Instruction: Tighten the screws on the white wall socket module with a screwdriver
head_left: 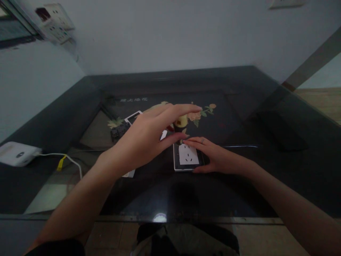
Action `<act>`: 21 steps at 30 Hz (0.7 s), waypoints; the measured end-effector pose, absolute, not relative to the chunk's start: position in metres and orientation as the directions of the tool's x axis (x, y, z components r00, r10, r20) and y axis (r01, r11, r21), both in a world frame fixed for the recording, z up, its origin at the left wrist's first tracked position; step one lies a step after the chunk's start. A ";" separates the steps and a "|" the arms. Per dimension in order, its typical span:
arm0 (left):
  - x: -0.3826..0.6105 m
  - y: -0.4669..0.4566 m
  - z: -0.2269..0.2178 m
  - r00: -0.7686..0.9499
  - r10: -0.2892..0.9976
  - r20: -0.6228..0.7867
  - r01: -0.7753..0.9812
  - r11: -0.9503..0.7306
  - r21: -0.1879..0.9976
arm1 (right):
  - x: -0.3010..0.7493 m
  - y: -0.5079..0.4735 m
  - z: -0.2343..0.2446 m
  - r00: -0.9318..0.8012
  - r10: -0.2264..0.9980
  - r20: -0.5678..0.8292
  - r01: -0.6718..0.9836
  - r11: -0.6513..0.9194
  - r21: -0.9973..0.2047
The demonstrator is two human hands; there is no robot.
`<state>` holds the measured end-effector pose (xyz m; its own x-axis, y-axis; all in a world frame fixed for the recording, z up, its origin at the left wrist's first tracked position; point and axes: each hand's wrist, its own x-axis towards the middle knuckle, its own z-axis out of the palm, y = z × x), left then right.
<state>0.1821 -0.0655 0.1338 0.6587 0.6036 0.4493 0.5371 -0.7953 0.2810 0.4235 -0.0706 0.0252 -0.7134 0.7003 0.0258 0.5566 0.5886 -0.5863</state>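
My left hand is raised over the middle of the table, thumb and fingers stretched apart. Between them shows a small yellow thing with a dark band, perhaps a tool's handle end; most of it is hidden. Below and to the right lies a white wall socket panel with a dark border. My right hand, a ring on one finger, grips this panel at its right side, thumb at the near edge and fingertips at the far edge. The fingertips come close to my left thumb.
Black socket parts and a white frame lie left of my left hand, partly covered. A white device with a cable stands at the far left. A dark flat object rests at right. The glossy table meets the wall behind.
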 end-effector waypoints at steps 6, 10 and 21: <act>0.193 -0.064 0.123 0.565 0.573 0.593 0.607 -0.776 0.172 | 0.424 -0.071 0.025 -0.716 0.697 0.033 0.554 0.597 -0.580; 0.185 -0.066 0.134 0.625 0.622 0.471 0.554 -0.779 0.294 | 0.424 -0.070 0.024 -0.713 0.701 0.013 0.565 0.585 -0.581; 0.187 -0.062 0.130 0.577 0.639 0.508 0.646 -0.738 0.194 | 0.425 -0.071 0.024 -0.714 0.700 -0.001 0.575 0.586 -0.571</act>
<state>0.1866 -0.0616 0.1304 0.5772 0.6394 0.5080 0.6464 -0.7379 0.1943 0.4249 -0.0712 0.0242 -0.7142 0.7000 -0.0006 0.5748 0.5861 -0.5711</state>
